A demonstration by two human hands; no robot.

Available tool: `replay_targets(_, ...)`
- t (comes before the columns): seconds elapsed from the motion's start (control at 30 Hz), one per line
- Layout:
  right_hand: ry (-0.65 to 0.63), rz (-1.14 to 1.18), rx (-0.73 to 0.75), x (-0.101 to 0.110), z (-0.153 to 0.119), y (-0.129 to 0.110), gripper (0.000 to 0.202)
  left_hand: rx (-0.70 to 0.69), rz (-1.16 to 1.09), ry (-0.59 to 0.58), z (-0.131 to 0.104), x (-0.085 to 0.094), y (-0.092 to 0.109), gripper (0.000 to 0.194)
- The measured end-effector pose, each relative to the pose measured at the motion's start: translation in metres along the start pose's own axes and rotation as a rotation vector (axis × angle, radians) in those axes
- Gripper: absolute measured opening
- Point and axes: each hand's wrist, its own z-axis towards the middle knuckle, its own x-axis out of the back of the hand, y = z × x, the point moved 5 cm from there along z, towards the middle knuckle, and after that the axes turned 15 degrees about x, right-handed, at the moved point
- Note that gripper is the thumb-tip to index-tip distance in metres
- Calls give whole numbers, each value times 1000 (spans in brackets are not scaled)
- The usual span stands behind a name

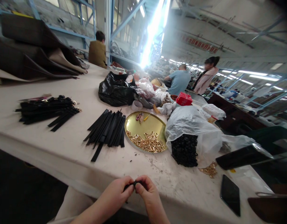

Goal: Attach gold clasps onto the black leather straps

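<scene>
At the near edge of the table, our left hand and right hand pinch a small black piece between closed fingers, with black strips and a round gold tray of metal buckles beyond.

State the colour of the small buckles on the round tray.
Shiny gold metal buckles, head view.

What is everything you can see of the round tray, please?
The round tray is shiny, gold-coloured, apparently metal, with a thin raised rim. It lies flat on the table, beside the black strips. Small gold-coloured pieces cover its near part; three small items, one yellow, lie near its far rim.
</scene>
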Motion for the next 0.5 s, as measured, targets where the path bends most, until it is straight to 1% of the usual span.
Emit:
replay_targets(0.03, 16, -9, 2, 0, 0, 1, 24, -10, -39, -8, -1, 0, -1, 20)
replay_targets(0.1, 50, 0, 2, -1, 1, 2, 25, -35, -110, -21, -3, 0, -1, 32)
replay_targets(0.17, 48, 52, -6, -6, 2, 2, 24, -55, -140, -22, -4, 1, 0, 38)
replay_targets(0.27, -6, 113, -15, -17, 2, 0, 24, -76, -152, 3, -4, 4, 3, 35)
replay_targets(0.37, -33, 158, 19, -21, 0, -5, 28, -93, -176, 15, -6, 9, 5, 34)
replay_targets(0.47, -45, 238, 46, -20, -3, -10, 43, -115, -168, -30, -12, 12, 10, 36)
replay_targets(0.5, -45, 239, 34, -19, -3, -10, 43, -115, -162, -52, -13, 12, 11, 37)
